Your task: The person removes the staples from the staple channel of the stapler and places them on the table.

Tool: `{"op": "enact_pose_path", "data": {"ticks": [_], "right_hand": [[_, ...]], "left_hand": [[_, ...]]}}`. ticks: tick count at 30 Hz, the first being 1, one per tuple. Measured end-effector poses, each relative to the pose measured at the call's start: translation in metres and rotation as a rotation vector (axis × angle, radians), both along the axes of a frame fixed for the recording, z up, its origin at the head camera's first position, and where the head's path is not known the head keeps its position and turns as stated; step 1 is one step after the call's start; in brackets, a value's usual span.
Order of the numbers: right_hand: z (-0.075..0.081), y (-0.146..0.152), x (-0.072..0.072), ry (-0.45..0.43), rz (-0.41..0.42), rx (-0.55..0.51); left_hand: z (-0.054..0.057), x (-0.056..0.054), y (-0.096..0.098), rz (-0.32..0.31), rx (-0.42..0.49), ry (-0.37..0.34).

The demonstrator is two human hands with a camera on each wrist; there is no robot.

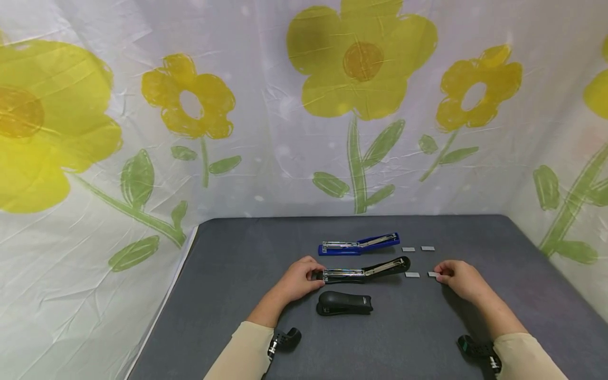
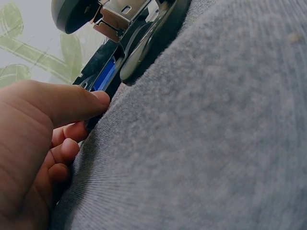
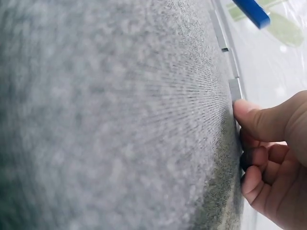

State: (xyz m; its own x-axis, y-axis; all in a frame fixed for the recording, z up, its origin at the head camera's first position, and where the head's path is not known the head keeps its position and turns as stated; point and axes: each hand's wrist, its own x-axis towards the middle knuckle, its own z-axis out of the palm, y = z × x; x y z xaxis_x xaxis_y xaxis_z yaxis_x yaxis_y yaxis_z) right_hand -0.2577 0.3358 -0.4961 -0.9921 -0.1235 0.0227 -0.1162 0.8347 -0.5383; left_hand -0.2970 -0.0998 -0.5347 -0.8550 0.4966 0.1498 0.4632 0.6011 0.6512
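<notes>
My left hand grips the left end of a black stapler that lies opened out, its upper arm tilted up to the right. In the left wrist view, the thumb presses on that end of the stapler. My right hand pinches a small strip of staples on the table; the right wrist view has the strip at the thumb tip. Left of it lies another staple strip, near the black stapler's raised end.
Behind the black stapler lies an opened blue stapler, with two staple strips to its right. A closed black stapler lies nearer me. All stand on a dark grey table with a flowered curtain behind.
</notes>
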Motion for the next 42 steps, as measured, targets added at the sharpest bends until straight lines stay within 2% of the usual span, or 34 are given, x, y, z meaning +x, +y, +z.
{"op": "enact_pose_path", "data": {"ticks": [7, 12, 16, 21, 27, 34, 37, 42], "right_hand": [[0.006, -0.005, 0.002, 0.000, 0.027, -0.023], [0.024, -0.020, 0.006, 0.033, 0.053, -0.036], [0.042, -0.038, 0.010, 0.081, 0.077, -0.057], [0.060, -0.067, 0.017, 0.142, 0.131, -0.093], [0.069, -0.103, 0.024, 0.223, 0.234, -0.119], [0.066, -0.145, 0.029, 0.247, 0.390, -0.145], [0.065, -0.161, 0.030, 0.214, 0.450, -0.139], [0.063, -0.182, 0.032, 0.160, 0.541, -0.122]], "left_hand": [[0.000, 0.001, 0.000, 0.005, 0.003, -0.006], [0.001, 0.004, -0.001, 0.009, -0.004, -0.011], [0.004, 0.008, -0.003, 0.017, 0.030, -0.027], [0.008, 0.017, -0.007, 0.077, 0.123, -0.084], [0.016, 0.034, -0.009, 0.135, 0.183, -0.142], [0.024, 0.055, -0.011, 0.067, 0.128, -0.135], [0.025, 0.062, -0.013, 0.041, 0.088, -0.134], [0.027, 0.069, -0.011, 0.008, 0.084, -0.176]]}}
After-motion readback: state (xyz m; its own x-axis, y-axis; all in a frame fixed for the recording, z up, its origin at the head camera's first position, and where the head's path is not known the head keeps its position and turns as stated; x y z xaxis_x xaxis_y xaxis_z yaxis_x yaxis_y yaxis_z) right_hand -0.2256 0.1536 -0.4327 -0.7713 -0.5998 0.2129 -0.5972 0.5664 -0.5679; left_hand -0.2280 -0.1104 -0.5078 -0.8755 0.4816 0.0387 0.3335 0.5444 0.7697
